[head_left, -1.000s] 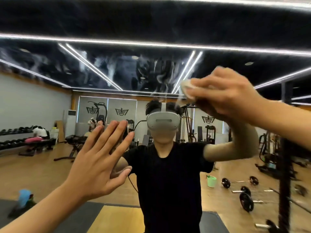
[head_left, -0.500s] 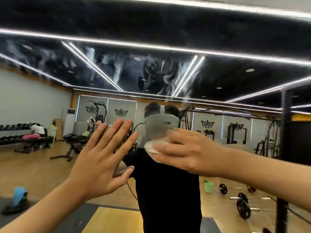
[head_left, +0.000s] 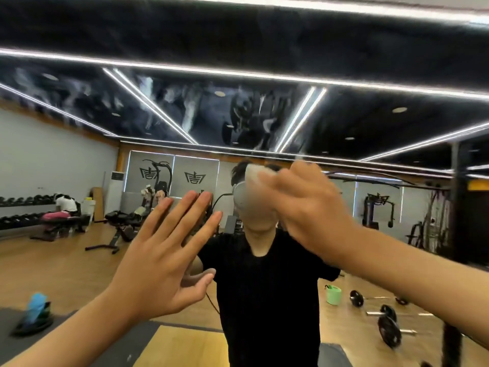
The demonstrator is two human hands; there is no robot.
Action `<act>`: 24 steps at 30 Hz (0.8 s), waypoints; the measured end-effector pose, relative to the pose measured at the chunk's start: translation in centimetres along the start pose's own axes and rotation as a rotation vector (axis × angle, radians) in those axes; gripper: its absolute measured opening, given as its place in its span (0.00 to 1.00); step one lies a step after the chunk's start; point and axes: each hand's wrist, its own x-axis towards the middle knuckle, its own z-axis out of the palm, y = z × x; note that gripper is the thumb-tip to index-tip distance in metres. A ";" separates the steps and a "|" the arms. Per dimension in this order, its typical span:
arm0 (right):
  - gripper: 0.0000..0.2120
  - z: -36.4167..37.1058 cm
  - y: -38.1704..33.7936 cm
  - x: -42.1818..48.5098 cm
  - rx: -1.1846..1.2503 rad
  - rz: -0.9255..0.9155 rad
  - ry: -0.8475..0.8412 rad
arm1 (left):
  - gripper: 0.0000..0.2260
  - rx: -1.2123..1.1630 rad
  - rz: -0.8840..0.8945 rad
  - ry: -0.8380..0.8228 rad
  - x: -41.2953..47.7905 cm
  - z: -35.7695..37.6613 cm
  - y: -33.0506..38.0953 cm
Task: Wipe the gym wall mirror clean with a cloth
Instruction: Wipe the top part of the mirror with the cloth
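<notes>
The wall mirror (head_left: 79, 160) fills the view and reflects the gym and a person in a black shirt with a headset. Pale smears streak its upper part. My left hand (head_left: 164, 255) lies flat against the glass at centre left, fingers straight and spread. My right hand (head_left: 309, 210) is blurred with motion at centre right and grips a small white cloth (head_left: 254, 174), which shows past the fingertips against the glass. Most of the cloth is hidden under the fingers.
Reflected in the mirror are a weight bench (head_left: 119, 229), dumbbell racks (head_left: 23, 207) at the left, a green bucket (head_left: 333, 294) and barbell plates (head_left: 389, 329) on the wooden floor, a dark upright post (head_left: 455, 197) at the right and a blue object (head_left: 37, 308) low left.
My right hand swept the cloth down from the upper right to the centre, then rose a little and shifted right. My left hand has stayed flat on the glass.
</notes>
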 end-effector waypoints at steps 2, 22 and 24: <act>0.11 -1.0 -0.5 -2.3 0.053 -0.217 -0.148 | 0.39 -0.001 0.003 -0.010 -0.1 0.0 0.0; 0.11 -1.8 3.9 0.6 -0.171 -0.024 0.027 | 0.39 -0.009 -0.003 0.026 -0.3 0.4 0.1; 0.10 -2.7 7.2 4.4 -0.255 0.152 0.137 | 0.39 -0.017 -0.006 0.026 -0.3 0.5 0.2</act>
